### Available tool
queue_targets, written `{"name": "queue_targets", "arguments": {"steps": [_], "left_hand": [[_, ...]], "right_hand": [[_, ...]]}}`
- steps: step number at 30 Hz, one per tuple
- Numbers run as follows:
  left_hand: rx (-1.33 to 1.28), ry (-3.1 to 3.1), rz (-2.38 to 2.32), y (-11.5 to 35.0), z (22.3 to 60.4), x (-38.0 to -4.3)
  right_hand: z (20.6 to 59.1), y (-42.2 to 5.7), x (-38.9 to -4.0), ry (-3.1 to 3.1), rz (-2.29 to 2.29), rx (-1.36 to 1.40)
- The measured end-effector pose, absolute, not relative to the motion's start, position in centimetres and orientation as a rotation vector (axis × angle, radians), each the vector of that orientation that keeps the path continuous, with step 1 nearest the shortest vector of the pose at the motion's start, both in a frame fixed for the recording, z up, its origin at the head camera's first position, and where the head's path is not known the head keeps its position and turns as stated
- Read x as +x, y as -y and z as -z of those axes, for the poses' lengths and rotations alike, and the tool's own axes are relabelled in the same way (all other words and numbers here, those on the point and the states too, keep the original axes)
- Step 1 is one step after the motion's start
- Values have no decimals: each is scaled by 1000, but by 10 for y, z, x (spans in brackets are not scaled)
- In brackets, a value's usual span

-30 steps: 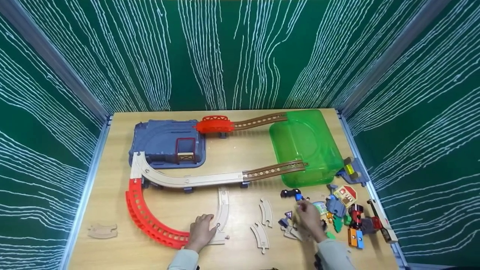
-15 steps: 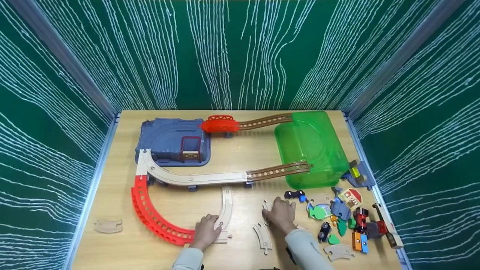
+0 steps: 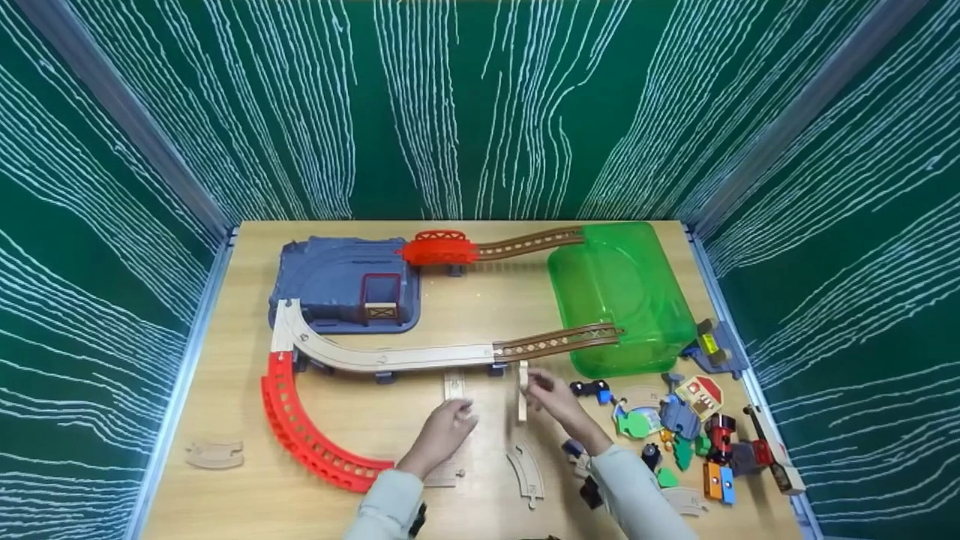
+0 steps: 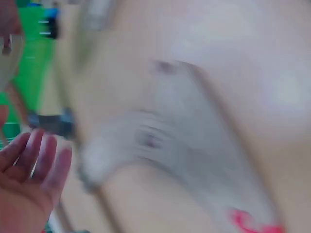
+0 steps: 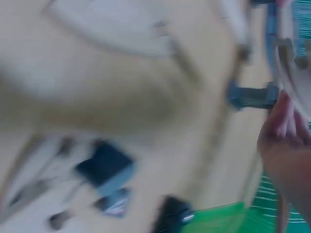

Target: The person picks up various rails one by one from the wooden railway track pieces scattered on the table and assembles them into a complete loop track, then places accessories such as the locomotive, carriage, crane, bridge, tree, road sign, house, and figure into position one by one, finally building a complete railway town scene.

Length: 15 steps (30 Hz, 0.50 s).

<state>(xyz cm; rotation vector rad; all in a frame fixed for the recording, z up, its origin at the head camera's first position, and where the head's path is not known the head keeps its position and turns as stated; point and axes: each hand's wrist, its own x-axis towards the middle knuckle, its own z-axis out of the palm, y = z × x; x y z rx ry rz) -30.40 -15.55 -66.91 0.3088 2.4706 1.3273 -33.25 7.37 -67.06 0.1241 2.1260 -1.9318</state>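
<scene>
My right hand (image 3: 551,397) pinches a short curved wooden train track piece (image 3: 523,391), tilted on edge and raised in front of the brown track. In the right wrist view that track piece (image 5: 294,80) rises above my fingers. Nothing is in my left hand (image 3: 442,435); its fingers are loosely bent over a wooden track (image 3: 454,384), much of which it hides. Blurred pale track (image 4: 189,145) fills the middle of the left wrist view, beside my left hand (image 4: 36,174). Near my left sleeve, a curved red track (image 3: 300,439) ends close to wooden track.
A grey mountain base (image 3: 337,285) and a green plastic bin (image 3: 622,292) are joined by a red bridge (image 3: 440,249) and brown track. A loose curved track (image 3: 526,472) lies in front; another (image 3: 215,454) is far left. Several trains, trees and blocks (image 3: 718,480) crowd the right.
My right hand went from the toy pile to a curved track piece, then lifted it away from me. My left hand let go of the wooden track and rose slightly to the right.
</scene>
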Motion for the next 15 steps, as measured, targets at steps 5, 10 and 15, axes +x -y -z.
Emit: {"name": "queue_targets", "arguments": {"steps": [5,10,15], "left_hand": [[235,-1902,-1789,136,638,-332],[224,-1725,-1937,144,618,-355],[171,-1915,-1934,159,602,-379]], "right_hand": [[639,-61,-347,-1580,2205,-130],[619,-48,-368,-1436,2221,-216],[601,-35,-396,-1711,2077,-42]]}}
